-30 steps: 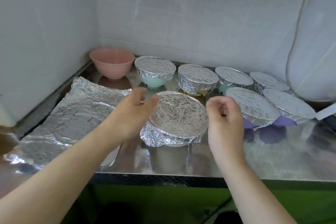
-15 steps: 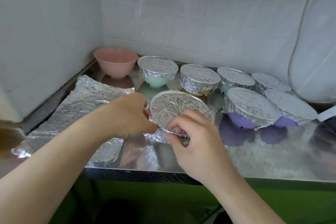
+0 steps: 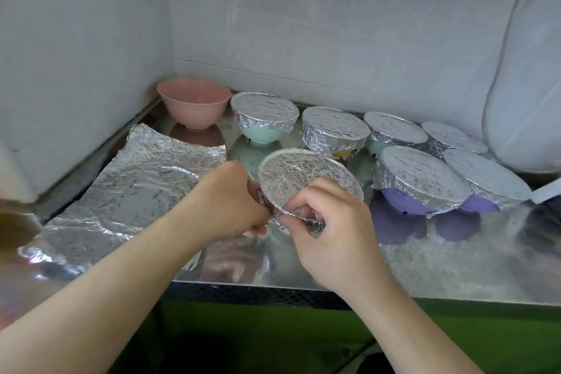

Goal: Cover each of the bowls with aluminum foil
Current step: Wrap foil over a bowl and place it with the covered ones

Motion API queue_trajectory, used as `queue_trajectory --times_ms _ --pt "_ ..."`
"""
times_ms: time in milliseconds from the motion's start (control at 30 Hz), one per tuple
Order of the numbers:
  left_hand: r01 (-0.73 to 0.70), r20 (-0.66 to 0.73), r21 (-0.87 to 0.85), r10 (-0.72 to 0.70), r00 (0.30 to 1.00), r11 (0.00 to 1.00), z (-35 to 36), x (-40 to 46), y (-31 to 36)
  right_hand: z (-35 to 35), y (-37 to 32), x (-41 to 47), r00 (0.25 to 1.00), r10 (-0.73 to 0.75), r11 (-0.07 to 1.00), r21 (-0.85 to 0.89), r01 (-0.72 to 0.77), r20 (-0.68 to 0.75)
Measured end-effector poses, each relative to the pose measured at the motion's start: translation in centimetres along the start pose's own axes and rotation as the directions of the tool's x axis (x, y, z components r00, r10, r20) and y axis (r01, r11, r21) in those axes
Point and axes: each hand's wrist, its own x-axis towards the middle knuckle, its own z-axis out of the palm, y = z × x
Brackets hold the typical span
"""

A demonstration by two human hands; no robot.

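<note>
Six bowls already under foil at the back and right of the steel counter (image 3: 455,267): a mint one (image 3: 263,118) at 12 o'clock from the hands, a second (image 3: 334,130) and third (image 3: 394,130) strung toward 1 o'clock, a fourth (image 3: 452,138) at the far end of that row, and two purple ones (image 3: 419,179) (image 3: 485,184) at 3 o'clock, side by side and touching.

Seventh bowl (image 3: 303,174) in hand at centre, tilted toward the camera, its top fully spread with crinkled foil. Left hand (image 3: 230,200) curled round its 9 o'clock side, steadying it. Right hand (image 3: 331,222) pinching the loose foil skirt at the 6 o'clock rim, thumb and forefinger closed on a crumpled fold. Judged as the last crimping pass on this bowl: top sealed, near edge not yet pressed down all the way round.

One pink bowl (image 3: 194,106) bare and open at 11 o'clock in the corner, well apart from the hands. A flattened foil sheet (image 3: 136,191) lying at 9 o'clock, just beside the left wrist, apparently ready for it.

Roughly seven of eight visible bowls done or nearly so; left to do: finish tucking the current rim, set it down, then drape and crimp the spare sheet over the pink bowl. Cannot tell whether further bowls sit beyond the right edge.
</note>
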Motion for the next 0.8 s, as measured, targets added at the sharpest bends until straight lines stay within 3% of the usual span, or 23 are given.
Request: queue_trajectory --times_ms 167,533,667,800 --pt "0.08 0.129 -0.2 -0.054 0.99 0.977 -0.2 -0.2 0.4 -0.2 0.2 -0.1 1.0 -0.003 1.0 0.02 0.003 -0.004" --pt "-0.008 0.187 0.105 -0.012 0.982 0.994 0.1 -0.8 1.3 -0.3 0.3 0.0 1.0 -0.023 0.998 0.054 0.022 0.007" --pt "0.096 0.147 -0.021 -0.092 0.985 0.995 0.5 -0.4 1.7 -0.4 0.5 -0.1 0.999 -0.031 0.997 0.075 0.03 0.019" --pt "0.091 0.065 -0.04 -0.088 0.994 0.995 1.2 -0.2 1.3 -0.4 0.6 0.0 0.999 -0.032 0.998 0.06 0.03 0.034"
